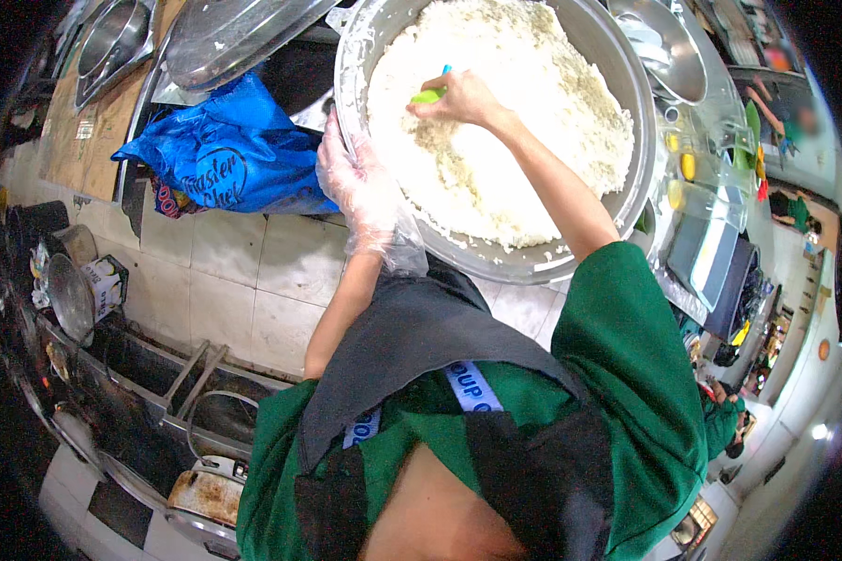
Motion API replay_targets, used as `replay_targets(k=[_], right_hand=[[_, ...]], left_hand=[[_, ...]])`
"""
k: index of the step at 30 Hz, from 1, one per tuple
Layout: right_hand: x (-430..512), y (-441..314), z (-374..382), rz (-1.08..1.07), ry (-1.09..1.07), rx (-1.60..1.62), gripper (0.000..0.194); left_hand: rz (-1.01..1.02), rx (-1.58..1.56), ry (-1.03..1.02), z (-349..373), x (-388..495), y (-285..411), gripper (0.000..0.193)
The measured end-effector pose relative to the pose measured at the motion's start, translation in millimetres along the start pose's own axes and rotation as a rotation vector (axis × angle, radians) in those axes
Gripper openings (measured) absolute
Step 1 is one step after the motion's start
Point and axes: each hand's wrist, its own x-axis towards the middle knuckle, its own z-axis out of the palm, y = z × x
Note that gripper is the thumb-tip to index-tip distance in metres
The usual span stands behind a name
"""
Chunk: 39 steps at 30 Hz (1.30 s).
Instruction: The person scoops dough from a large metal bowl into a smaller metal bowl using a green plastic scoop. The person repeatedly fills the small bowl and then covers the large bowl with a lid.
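A large round metal basin (pixel 642 133) stands before me, heaped with white cooked rice (pixel 512 168). My right hand (pixel 463 98), bare, is closed around a bright green utensil (pixel 429 95) over the left part of the rice. A small blue tip (pixel 447 69) shows above the fist; the utensil's lower end is hidden, so its exact kind is unclear. On the basin's left side, my left hand (pixel 356 175) grips the rim through a loose clear plastic glove. Bits of rice stick to the basin's inner wall.
Left of the basin lies a blue plastic bag (pixel 231 158) bearing writing, below a large metal lid (pixel 245 35). Metal bowls (pixel 116 38) sit on a wooden surface. Stove units (pixel 147 379) line the lower left. Clear containers (pixel 709 203) and a blue-grey tray (pixel 702 259) stand right. People (pixel 793 210) are farther off.
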Motion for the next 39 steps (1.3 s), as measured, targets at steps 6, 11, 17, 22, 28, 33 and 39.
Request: replay_targets(k=[6, 11, 17, 22, 28, 33, 39], right_hand=[[-18.9, -7.1, 5.2, -0.103, -0.165, 0.051, 0.066], [-50.1, -12.7, -0.5, -0.108, -0.362, 0.029, 0.062], [-94.8, -16.1, -17.1, -0.066, -0.479, 0.108, 0.053], [-130.7, 2.9, -53.5, 0.037, -0.598, 0.382, 0.045], [-212.0, 65.7, -94.9, 0.501, 0.233, 0.861, 0.033], [-320.7, 69.1, -180.3, 0.32, 0.741, 0.727, 0.041], [-351.8, 115.6, -132.8, 0.609, 1.261, 0.097, 0.05]], left_hand=[[-0.018, -0.118, -0.009, 2.8, 0.1, -10.2, 0.045], [0.007, -0.094, -0.013, 2.0, 0.6, -9.3, 0.043], [-0.006, -0.194, -0.078, 2.9, 2.7, -17.5, 0.043], [0.062, -0.22, -0.09, 3.2, 5.5, -24.3, 0.044], [-0.05, -0.549, -0.193, -0.6, 3.5, -15.3, 0.045], [-0.128, -0.401, -0.156, -3.2, 4.3, -1.5, 0.046], [-0.255, -0.535, -0.115, -1.6, 5.5, 0.6, 0.046]])
